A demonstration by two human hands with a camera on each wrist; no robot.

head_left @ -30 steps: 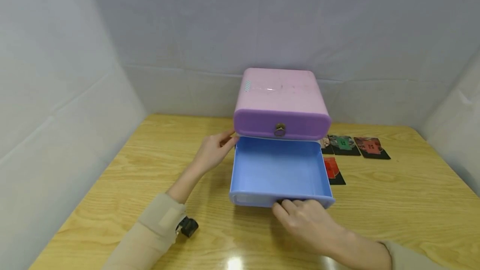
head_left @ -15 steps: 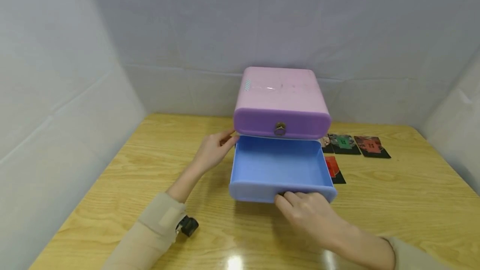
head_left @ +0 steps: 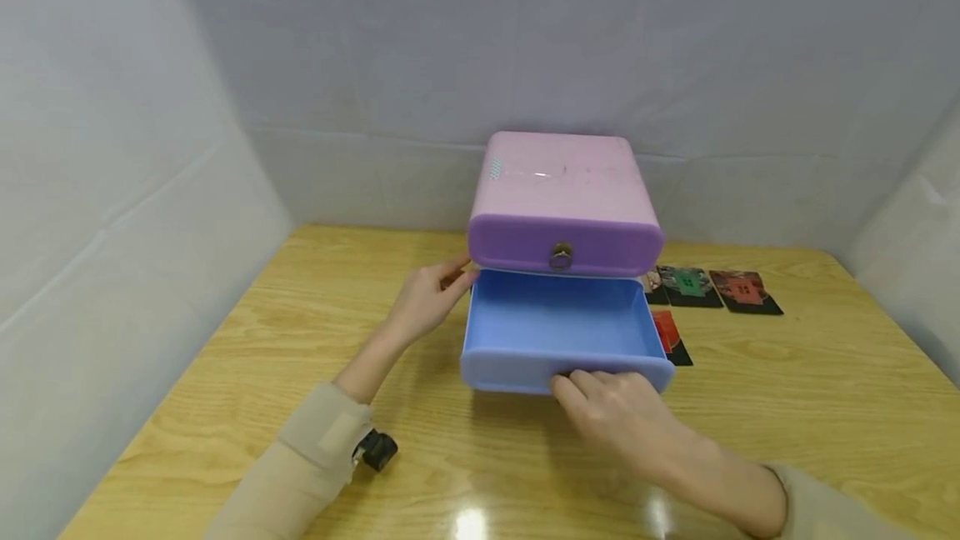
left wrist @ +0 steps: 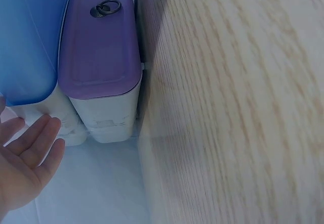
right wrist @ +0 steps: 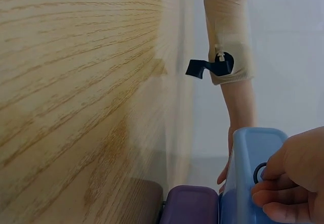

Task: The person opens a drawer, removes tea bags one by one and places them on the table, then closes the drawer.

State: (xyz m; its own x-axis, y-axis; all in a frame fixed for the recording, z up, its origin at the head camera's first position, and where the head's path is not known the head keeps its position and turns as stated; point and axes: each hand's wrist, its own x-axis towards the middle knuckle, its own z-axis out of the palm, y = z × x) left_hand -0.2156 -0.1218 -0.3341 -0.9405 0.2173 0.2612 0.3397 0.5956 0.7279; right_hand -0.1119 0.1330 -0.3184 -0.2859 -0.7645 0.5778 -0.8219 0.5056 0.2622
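Note:
A small chest of drawers (head_left: pixel 562 177) with a pink body stands on the table. Its purple top drawer (head_left: pixel 517 242) is closed, while the bare blue drawer (head_left: pixel 517 369) below sticks out partway. My right hand (head_left: pixel 615 419) is at that drawer's front; in the right wrist view its fingers are curled at a dark ring pull (right wrist: pixel 254 174). At the chest's left side my left hand (head_left: pixel 423 302) touches near the blue drawer's back corner, and its fingers look straight in the left wrist view. That view also reveals a lower purple drawer (left wrist: pixel 101 52) with a ring.
Several black cards with coloured prints lie on the wooden table (head_left: pixel 810 382) right of the chest, among them a green one (head_left: pixel 686 286) and a red one (head_left: pixel 670 336). A small black camera (head_left: pixel 377 450) hangs from the left wrist. Pale cloth walls enclose the table.
The blue drawer has slid partway back into the chest, its front moving away from me. My right hand moved with it. My left hand has stayed at the chest's side.

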